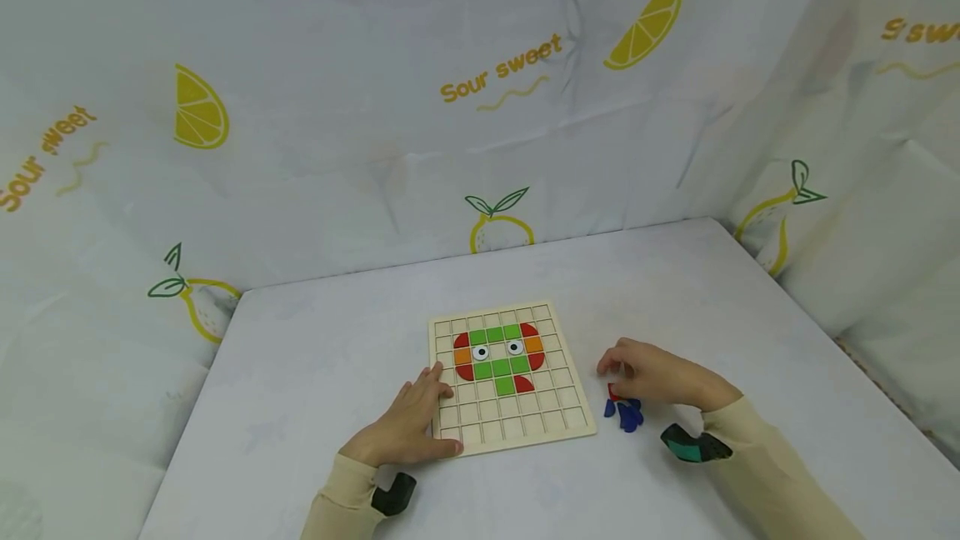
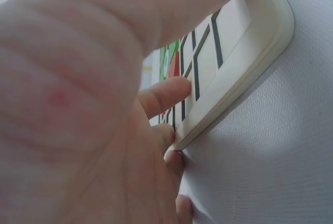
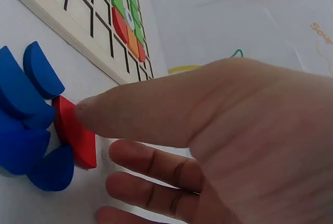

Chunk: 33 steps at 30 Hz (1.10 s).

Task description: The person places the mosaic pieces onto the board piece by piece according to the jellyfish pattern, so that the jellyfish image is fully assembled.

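Note:
A pale wooden grid board (image 1: 480,433) lies flat on the white table. On it, green square tiles (image 1: 506,386), orange squares, red rounded corner pieces and two eye pieces (image 1: 480,352) form a face-like shape with a stem below. With fingers spread, my left hand (image 1: 408,423) rests on the board's left edge, its thumb at the near corner. My right hand (image 1: 652,369) hovers over a small pile right of the board, fingers loosely bent. In the right wrist view its thumb tip overlaps a red piece (image 3: 75,135), which lies beside several blue rounded pieces (image 3: 21,89).
A white cloth backdrop (image 1: 337,190) printed with lemons and lettering rises behind the table (image 1: 315,348) and along its sides. Dark bands (image 1: 393,494) sit at both wrists, over beige sleeves (image 1: 341,507).

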Motion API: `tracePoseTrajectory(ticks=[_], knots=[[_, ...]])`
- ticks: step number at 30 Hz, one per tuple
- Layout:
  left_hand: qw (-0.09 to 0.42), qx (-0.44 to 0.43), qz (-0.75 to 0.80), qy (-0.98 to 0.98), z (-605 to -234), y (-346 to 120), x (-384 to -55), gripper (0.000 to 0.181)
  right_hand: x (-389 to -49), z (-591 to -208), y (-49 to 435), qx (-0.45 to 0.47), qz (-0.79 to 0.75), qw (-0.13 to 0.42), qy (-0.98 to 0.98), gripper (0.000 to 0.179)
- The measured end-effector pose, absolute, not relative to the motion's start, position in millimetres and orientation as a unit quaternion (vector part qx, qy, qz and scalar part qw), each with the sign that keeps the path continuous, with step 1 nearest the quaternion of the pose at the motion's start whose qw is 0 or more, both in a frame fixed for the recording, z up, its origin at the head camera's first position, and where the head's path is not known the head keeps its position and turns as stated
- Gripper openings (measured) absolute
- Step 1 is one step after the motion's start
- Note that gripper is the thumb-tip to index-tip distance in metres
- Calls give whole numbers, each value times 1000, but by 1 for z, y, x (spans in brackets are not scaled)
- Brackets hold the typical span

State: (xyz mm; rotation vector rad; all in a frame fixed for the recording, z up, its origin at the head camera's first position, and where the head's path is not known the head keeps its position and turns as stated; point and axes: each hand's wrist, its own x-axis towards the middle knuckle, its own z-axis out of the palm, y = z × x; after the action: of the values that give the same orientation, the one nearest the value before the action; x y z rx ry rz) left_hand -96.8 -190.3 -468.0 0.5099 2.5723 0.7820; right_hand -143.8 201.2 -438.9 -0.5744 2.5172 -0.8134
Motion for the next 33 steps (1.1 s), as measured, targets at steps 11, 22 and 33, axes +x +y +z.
tracePoseTrajectory(ticks=[11, 22, 33], knots=[[199, 182, 276, 923, -468, -191, -98, 62, -147, -446, 197, -211, -288, 210, 910, 13], [199, 183, 283, 920, -468, -192, -97, 63, -147, -446, 192, -199, -301, 219, 906, 15], [199, 185, 282, 920, -469, -192, -97, 63, -153, -432, 187, -279, -281, 103, 913, 16]])
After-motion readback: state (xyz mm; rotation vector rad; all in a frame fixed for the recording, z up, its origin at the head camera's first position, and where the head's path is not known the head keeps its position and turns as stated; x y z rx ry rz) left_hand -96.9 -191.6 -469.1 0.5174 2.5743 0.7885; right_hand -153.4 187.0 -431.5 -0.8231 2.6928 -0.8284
